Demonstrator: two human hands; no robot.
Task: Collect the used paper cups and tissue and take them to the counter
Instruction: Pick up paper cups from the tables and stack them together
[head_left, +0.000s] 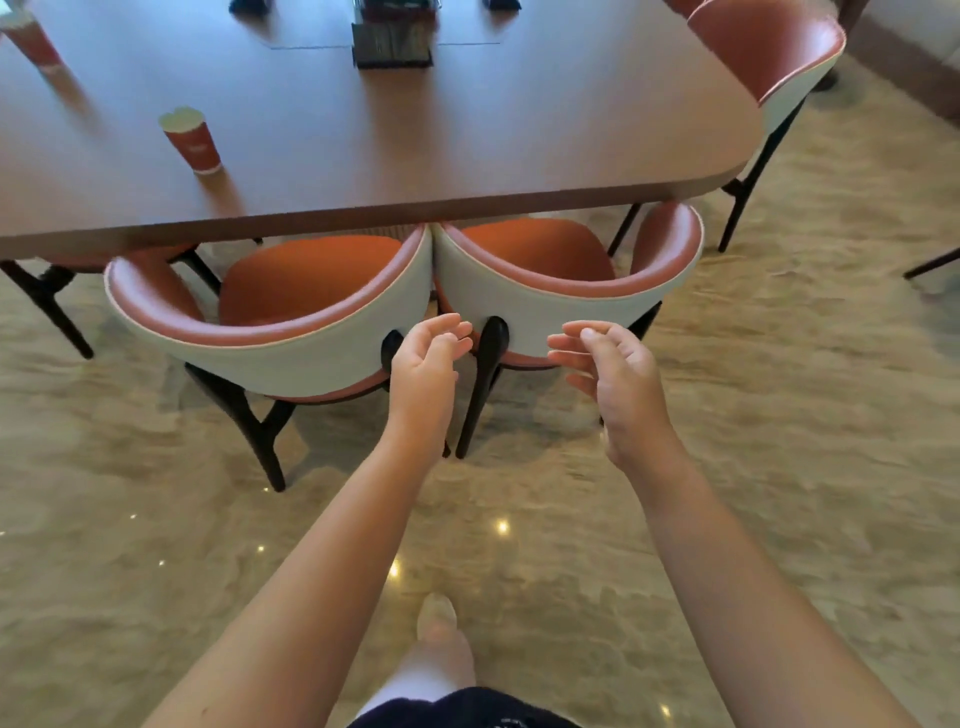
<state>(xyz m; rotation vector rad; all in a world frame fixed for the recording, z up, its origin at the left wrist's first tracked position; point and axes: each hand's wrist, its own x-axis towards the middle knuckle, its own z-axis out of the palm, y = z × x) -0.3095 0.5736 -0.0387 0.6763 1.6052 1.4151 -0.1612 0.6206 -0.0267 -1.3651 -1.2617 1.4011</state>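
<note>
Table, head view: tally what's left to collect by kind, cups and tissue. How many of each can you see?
Paper cups: 2, the near cup and the far cup at the left edge
Tissue: 0 in view on the table
Total: 2

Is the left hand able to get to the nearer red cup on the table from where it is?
Probably not yet. The left hand is empty, but a tucked-in chair stands between it and the table, where the nearer red cup sits farther left.
</note>
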